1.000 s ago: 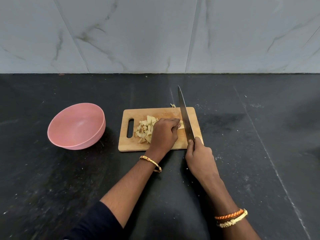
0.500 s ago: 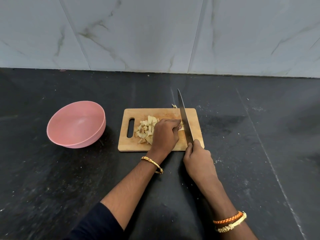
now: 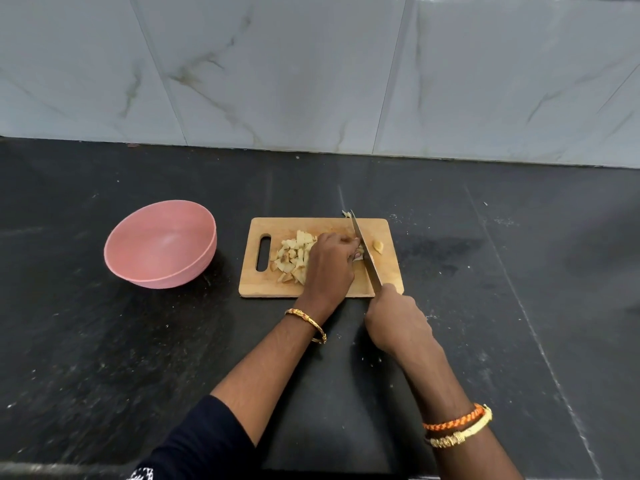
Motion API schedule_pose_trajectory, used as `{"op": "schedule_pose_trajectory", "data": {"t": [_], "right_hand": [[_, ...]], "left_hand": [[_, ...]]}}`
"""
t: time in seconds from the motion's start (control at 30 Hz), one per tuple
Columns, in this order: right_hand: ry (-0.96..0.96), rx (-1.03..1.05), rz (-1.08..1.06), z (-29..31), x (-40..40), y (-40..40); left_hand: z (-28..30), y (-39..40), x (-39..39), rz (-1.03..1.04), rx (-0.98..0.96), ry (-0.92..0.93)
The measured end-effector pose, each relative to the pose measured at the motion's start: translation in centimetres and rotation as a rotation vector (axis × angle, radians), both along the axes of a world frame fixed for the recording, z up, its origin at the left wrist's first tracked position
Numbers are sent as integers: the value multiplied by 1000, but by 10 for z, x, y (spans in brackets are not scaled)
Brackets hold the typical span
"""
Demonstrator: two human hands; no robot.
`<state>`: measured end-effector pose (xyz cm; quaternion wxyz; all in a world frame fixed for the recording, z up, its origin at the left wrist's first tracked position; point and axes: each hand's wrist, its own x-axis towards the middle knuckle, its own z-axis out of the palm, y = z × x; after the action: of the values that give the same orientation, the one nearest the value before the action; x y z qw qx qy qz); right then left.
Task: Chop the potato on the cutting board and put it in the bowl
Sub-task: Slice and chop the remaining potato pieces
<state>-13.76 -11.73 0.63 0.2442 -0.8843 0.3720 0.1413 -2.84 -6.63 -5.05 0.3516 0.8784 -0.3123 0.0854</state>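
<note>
Knife (image 3: 365, 252) lower now, slice (image 3: 378, 246) freed; left hand (image 3: 329, 265) hides potato remainder.

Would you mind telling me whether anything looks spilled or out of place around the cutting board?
One potato scrap lies off the cutting board, on the counter just past its far edge by the knife tip. White specks dot the counter nearby. The bowl holds nothing yet.
</note>
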Motion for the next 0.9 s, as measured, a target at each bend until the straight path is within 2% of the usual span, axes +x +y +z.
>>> {"op": "schedule_pose_trajectory", "data": {"t": [0.17,0.27,0.4,0.57,0.9], "right_hand": [[-128,85,-69,-12,-30,-4],[-243,110,-115,-15,-39,-6],[-355,88,-110,-16,-28,-8],[-361,67,-83,-15,-17,-4],[-394,38,-62,-17,-10,-6]], "left_hand": [[4,5,-2,-24,207,-10],[6,9,4,-41,258,-4],[8,8,10,-29,198,25],[10,12,12,14,103,74],[12,13,7,71,135,5]]}}
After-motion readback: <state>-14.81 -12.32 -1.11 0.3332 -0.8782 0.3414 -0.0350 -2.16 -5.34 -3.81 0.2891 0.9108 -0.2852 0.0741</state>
